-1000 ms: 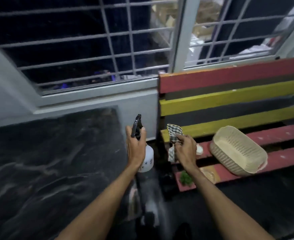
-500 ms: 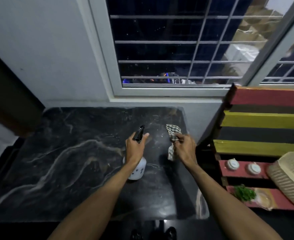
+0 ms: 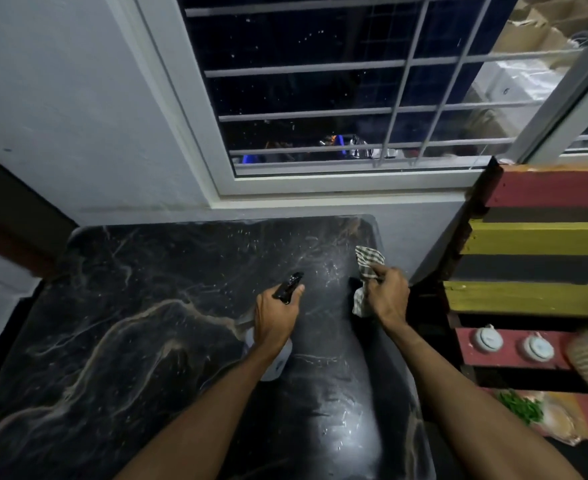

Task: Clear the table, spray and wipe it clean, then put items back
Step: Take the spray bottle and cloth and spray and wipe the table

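Both my arms reached forward over the black marble table [image 3: 130, 323]. My left hand [image 3: 275, 320] gripped the spray bottle [image 3: 272, 367] with fingers curled round its neck, the black nozzle pointing away from me, the white body just above the table. My right hand [image 3: 388, 299] pinched the checked cloth [image 3: 368, 261] over the table's far right corner. On the bench [image 3: 528, 299] at the right stood a white jar [image 3: 489, 339] and a second jar [image 3: 537, 348], both with lids on; I could not tell their contents.
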Demonstrator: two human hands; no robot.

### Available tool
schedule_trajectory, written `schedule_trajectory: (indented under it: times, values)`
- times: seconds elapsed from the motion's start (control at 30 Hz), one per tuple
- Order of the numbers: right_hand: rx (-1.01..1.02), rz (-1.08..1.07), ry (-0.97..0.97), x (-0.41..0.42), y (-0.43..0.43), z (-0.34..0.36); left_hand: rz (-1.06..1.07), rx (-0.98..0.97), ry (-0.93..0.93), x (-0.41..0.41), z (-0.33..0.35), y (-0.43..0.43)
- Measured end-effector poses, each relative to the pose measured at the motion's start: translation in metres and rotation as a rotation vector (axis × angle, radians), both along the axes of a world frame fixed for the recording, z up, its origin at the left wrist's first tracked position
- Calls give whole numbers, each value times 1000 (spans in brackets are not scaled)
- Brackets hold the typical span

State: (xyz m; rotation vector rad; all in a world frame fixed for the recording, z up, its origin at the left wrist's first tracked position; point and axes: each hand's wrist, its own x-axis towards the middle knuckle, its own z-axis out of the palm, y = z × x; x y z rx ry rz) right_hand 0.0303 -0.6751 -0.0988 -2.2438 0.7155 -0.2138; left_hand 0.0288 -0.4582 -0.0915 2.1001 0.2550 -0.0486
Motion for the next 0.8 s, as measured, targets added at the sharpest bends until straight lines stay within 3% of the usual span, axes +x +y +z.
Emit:
schedule_trajectory:
  times: [0.23,0.43,0.5,0.6,0.63,0.73,0.8]
  values:
    - [-91,109,71,56,19,-38,18,-74,-30,23,-6,13]
    - [-379,698,39,63,104,-80,66,-73,-121,43,-13,54]
    - [-357,670,29,85,94,-85,75,-114,-122,51,-13,70]
    - [-255,461,105,117,112,-87,90,-135,-146,67,-14,98]
    - [-230,501,99,120,136,-88,98,-130,-162,72,-14,108]
    - [-208,900,-34,116,205,-99,107,-107,-189,87,-14,142]
    - [-188,888,-62,135,216,-96,78,-109,-217,101,-13,169]
